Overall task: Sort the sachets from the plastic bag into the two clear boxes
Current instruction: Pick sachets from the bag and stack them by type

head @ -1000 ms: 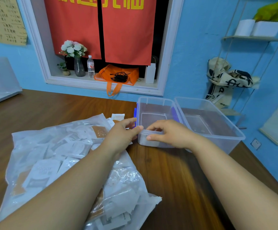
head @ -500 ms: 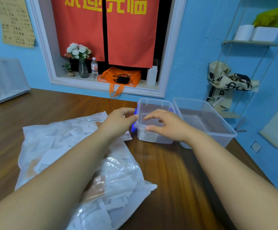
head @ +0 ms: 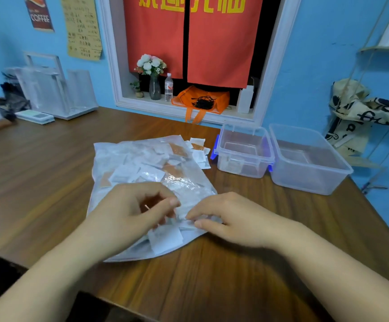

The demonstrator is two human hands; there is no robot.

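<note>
My left hand and right hand each had a pinching grip, apparently on the plastic bag, whose mouth I next needed parted to reach the sachets.

The clear plastic bag lies flat on the table, packed with white and orange sachets, a few of them loose at its far end. Just right of it stand 2 clear open-topped boxes side by side: the smaller box, with blue clips, and the larger box.
</note>
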